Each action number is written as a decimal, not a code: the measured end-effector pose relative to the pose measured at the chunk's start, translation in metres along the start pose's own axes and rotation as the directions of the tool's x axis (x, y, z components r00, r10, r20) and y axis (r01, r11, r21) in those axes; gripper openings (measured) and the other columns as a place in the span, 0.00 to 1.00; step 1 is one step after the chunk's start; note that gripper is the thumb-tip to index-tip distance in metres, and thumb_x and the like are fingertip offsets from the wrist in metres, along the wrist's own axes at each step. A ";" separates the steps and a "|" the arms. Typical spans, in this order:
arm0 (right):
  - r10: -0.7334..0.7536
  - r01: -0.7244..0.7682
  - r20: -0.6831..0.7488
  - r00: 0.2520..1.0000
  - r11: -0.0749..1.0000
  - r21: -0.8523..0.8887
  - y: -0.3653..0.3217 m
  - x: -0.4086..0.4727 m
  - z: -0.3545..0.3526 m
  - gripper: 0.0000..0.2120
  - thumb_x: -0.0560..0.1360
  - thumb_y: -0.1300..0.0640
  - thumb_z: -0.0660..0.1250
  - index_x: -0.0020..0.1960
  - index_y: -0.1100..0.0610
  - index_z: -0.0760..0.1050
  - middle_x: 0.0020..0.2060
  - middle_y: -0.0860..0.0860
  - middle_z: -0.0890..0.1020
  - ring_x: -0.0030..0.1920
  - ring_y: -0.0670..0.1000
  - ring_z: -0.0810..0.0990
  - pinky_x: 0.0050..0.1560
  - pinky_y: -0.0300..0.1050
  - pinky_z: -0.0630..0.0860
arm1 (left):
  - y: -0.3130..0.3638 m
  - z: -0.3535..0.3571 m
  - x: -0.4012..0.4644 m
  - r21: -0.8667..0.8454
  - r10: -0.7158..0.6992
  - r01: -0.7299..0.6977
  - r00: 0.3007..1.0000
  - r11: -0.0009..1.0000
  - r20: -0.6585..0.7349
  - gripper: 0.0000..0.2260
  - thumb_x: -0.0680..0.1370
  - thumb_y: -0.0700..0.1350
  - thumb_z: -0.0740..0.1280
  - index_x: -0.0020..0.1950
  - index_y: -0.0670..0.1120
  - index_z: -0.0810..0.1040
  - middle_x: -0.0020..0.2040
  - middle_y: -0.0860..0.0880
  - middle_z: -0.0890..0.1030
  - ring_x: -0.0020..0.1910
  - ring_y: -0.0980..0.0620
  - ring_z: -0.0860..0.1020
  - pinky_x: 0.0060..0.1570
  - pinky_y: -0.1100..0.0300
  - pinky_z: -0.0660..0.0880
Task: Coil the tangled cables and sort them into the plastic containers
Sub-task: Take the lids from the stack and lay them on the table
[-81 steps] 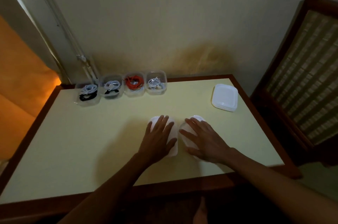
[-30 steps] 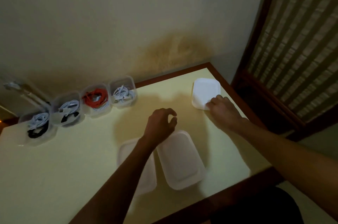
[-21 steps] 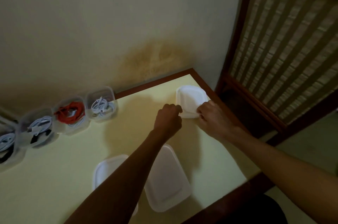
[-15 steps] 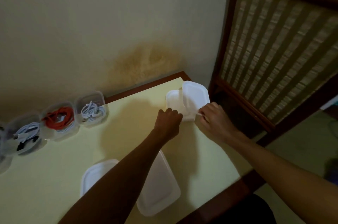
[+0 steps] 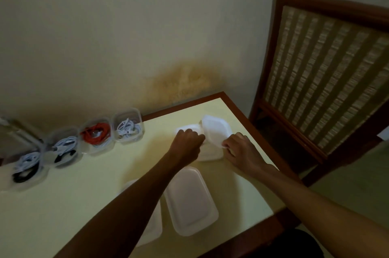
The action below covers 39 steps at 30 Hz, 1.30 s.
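My right hand (image 5: 240, 150) pinches near edge of top lid (image 5: 215, 130), tilting it up off lid stack (image 5: 210, 153). Left hand (image 5: 187, 142) curled on stack's left edge, pinning it. Stack lies between hands, at table's (image 5: 84, 184) far right corner. Four cable containers (image 5: 128, 126) sit well left along wall, nearer left hand. I judge lid must cross leftward.

The left forearm hides most of one flat white plastic lid (image 5: 154, 228) on the table (image 5: 63, 205); the left hand (image 5: 186, 144) covers part of the stacked white lids (image 5: 210, 153); dim light blurs the leftmost clear container's cables (image 5: 26, 166).
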State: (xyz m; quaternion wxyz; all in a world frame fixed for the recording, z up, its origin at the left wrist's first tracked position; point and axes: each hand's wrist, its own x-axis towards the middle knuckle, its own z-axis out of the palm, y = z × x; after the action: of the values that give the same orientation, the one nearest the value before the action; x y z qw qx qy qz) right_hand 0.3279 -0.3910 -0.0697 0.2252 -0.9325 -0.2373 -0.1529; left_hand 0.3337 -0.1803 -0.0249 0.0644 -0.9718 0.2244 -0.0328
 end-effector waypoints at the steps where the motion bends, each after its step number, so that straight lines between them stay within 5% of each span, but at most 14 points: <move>1: -0.022 0.022 -0.008 1.000 1.000 0.000 -0.009 0.007 0.002 0.10 0.65 0.69 0.71 0.43 0.59 0.77 0.38 0.52 0.79 0.39 0.57 0.76 0.39 0.47 0.71 | -0.010 -0.001 -0.008 -0.018 -0.011 0.010 0.998 1.000 -0.056 0.08 0.77 0.40 0.62 0.56 0.43 0.75 0.48 0.43 0.78 0.47 0.42 0.76 0.41 0.54 0.64; 8: -0.262 0.260 -0.036 0.965 0.965 -0.033 -0.093 0.079 0.044 0.08 0.61 0.67 0.70 0.39 0.58 0.77 0.32 0.52 0.78 0.33 0.58 0.76 0.34 0.48 0.73 | -0.121 -0.004 -0.093 -0.016 -0.244 0.246 0.950 0.969 -0.193 0.12 0.63 0.37 0.79 0.41 0.43 0.79 0.33 0.44 0.77 0.30 0.45 0.76 0.25 0.58 0.71; 16: -0.459 0.514 0.236 0.856 0.799 -0.312 -0.178 0.158 0.119 0.09 0.58 0.66 0.75 0.34 0.57 0.78 0.29 0.53 0.77 0.32 0.56 0.78 0.32 0.45 0.73 | -0.226 0.025 -0.154 0.006 -0.565 0.570 0.815 0.822 -0.130 0.13 0.59 0.36 0.81 0.37 0.41 0.81 0.31 0.44 0.79 0.29 0.45 0.78 0.25 0.57 0.75; 22: -0.417 0.524 0.341 0.842 0.781 -0.340 -0.197 0.174 0.153 0.11 0.56 0.65 0.73 0.36 0.55 0.80 0.31 0.52 0.77 0.32 0.54 0.77 0.33 0.44 0.71 | -0.244 0.059 -0.165 -0.035 -0.575 0.574 0.816 0.818 -0.047 0.18 0.69 0.56 0.76 0.49 0.44 0.82 0.44 0.45 0.82 0.42 0.47 0.80 0.41 0.53 0.77; 28: -0.370 0.527 0.412 0.833 0.759 -0.383 -0.201 0.175 0.161 0.10 0.59 0.64 0.74 0.38 0.57 0.78 0.33 0.54 0.76 0.31 0.55 0.76 0.31 0.46 0.70 | -0.246 0.076 -0.161 -0.059 -0.571 0.569 0.807 0.820 -0.150 0.13 0.65 0.40 0.79 0.47 0.41 0.80 0.44 0.42 0.80 0.43 0.43 0.79 0.41 0.48 0.80; 36: -0.331 0.540 0.521 0.787 0.779 -0.320 -0.189 0.154 0.132 0.12 0.72 0.64 0.62 0.54 0.58 0.78 0.43 0.56 0.79 0.43 0.58 0.78 0.46 0.51 0.71 | -0.218 0.085 -0.179 -0.229 -0.460 0.416 0.867 0.880 -0.194 0.12 0.70 0.38 0.74 0.52 0.42 0.78 0.55 0.42 0.80 0.55 0.43 0.79 0.51 0.47 0.80; 39: -0.368 0.584 0.548 0.751 0.756 -0.294 -0.176 0.138 0.107 0.10 0.73 0.58 0.63 0.52 0.58 0.79 0.40 0.55 0.80 0.41 0.58 0.79 0.43 0.48 0.69 | -0.196 0.086 -0.189 -0.202 -0.385 0.343 0.895 0.917 -0.225 0.16 0.67 0.38 0.77 0.53 0.42 0.80 0.57 0.41 0.81 0.57 0.43 0.80 0.57 0.44 0.78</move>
State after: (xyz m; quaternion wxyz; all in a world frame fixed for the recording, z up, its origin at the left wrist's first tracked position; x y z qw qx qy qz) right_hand 0.3731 -0.1490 -0.0453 -0.1063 -0.8714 -0.4778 -0.0327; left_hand 0.2564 0.0871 -0.0896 -0.0497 -0.9857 0.0465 -0.1540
